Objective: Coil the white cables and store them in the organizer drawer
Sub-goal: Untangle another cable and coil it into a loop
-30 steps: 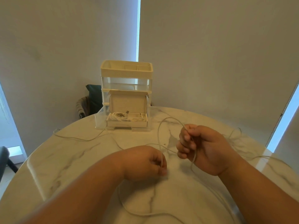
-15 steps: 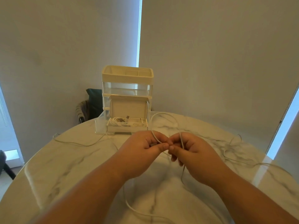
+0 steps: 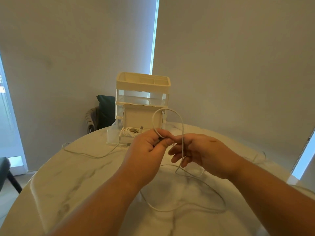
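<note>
The left hand (image 3: 147,148) pinches the cable (image 3: 182,126) at one end. From there a loop arches up and drops across the relaxed, nearly straight fingers of the right hand (image 3: 202,155). The slack trails over the table (image 3: 68,176), nearer than the open drawer (image 3: 119,136).

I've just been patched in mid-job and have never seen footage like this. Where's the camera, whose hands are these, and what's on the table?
There is no machine here: these are a person's bare hands, filmed by a head-worn camera looking down. The left hand pinches a thin white cable into a loop. The cable runs across the right hand, whose fingers curl loosely; its grip is unclear. On the round white marble table stands a cream and clear plastic organizer, its bottom drawer open with a coiled white cable inside. Another loose white cable lies at the left.
</note>
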Demonstrator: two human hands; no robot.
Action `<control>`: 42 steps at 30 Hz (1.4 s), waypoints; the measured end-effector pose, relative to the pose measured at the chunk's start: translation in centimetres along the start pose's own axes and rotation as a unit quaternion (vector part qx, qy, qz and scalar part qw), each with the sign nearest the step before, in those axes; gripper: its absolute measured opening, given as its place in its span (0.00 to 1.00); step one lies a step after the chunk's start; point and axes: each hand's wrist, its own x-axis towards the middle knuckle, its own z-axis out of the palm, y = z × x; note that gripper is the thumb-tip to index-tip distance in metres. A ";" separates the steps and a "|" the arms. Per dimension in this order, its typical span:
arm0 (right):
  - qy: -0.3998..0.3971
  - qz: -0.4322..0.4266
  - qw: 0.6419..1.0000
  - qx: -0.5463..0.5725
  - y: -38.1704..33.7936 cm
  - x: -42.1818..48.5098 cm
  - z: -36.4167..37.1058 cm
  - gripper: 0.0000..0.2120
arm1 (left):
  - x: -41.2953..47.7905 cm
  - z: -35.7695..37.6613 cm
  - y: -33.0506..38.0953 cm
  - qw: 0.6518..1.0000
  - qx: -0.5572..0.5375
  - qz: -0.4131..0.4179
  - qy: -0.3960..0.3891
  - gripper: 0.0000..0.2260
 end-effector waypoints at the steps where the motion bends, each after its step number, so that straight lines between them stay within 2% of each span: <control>1: -0.006 -0.003 1.000 0.001 0.1 0.4 -0.2 0.15 | 0.1 -0.1 -0.3 1.000 -0.007 -0.009 0.009 0.09; 5: 0.033 -0.044 0.978 -0.202 0.2 1.6 -0.7 0.06 | 0.2 -0.1 -0.9 0.998 -0.024 -0.044 0.032 0.08; 7: 0.060 -0.049 0.967 -0.243 -0.3 2.1 -0.7 0.03 | 0.1 0.0 -0.9 0.997 0.002 -0.061 0.039 0.11; 9: 0.109 -0.063 0.949 -0.289 -0.8 3.0 -1.1 0.05 | 0.2 0.0 -1.0 0.995 0.033 -0.083 0.054 0.15; 12: 0.224 -0.056 0.925 -0.303 -1.2 5.4 -3.2 0.08 | 0.5 -0.3 -0.9 0.987 0.000 -0.139 0.079 0.06; 13: 0.257 -0.040 0.919 -0.296 -1.2 6.6 -4.3 0.09 | 0.5 -0.5 -0.8 0.983 -0.039 -0.153 0.088 0.02; 14: 0.281 -0.018 0.919 -0.277 -1.1 7.8 -5.3 0.09 | 0.5 -0.6 -0.8 0.980 -0.070 -0.158 0.099 0.02; 17: 0.327 0.049 0.939 -0.094 -0.7 11.4 -7.6 0.07 | 0.6 -1.2 -0.9 0.974 -0.116 -0.129 0.149 0.11; 21: 0.370 0.042 0.925 0.067 -2.1 14.4 -9.0 0.06 | 0.8 -1.4 -1.1 0.959 -0.130 -0.120 0.223 0.14; 25: 0.349 0.008 0.928 0.135 -3.1 16.2 -9.3 0.14 | 0.8 -1.2 -1.7 0.968 -0.051 -0.078 0.231 0.10; 27: 0.302 0.074 0.946 0.091 -1.6 16.5 -8.9 0.23 | 0.7 -1.2 -1.8 0.980 -0.003 -0.065 0.190 0.09; 28: 0.283 0.119 0.951 0.046 -0.7 16.3 -8.5 0.25 | 0.7 -1.1 -1.8 0.984 0.007 -0.073 0.163 0.09; 30: 0.286 0.185 0.940 -0.034 1.0 15.5 -7.8 0.20 | 0.7 -1.0 -2.2 0.988 0.004 -0.107 0.115 0.08; 31: 0.303 0.190 0.932 -0.049 1.8 15.2 -7.6 0.17 | 0.7 -0.9 -2.4 0.988 -0.003 -0.122 0.095 0.07; 34: 0.322 0.146 0.935 -0.014 3.2 14.6 -7.3 0.11 | 0.7 -0.5 -2.8 0.989 -0.003 -0.135 0.055 0.07; 36: 0.301 0.136 0.944 0.004 3.3 14.1 -6.6 0.09 | 0.6 -0.4 -2.7 0.989 0.010 -0.139 0.050 0.07; 40: 0.234 0.111 0.963 -0.080 2.2 10.8 -3.8 0.05 | 0.6 -0.3 -2.6 0.990 0.001 -0.135 0.049 0.07; 42: 0.185 0.080 0.977 -0.071 1.3 7.9 -1.7 0.04 | 0.4 -0.2 -2.3 0.991 0.003 -0.128 0.034 0.07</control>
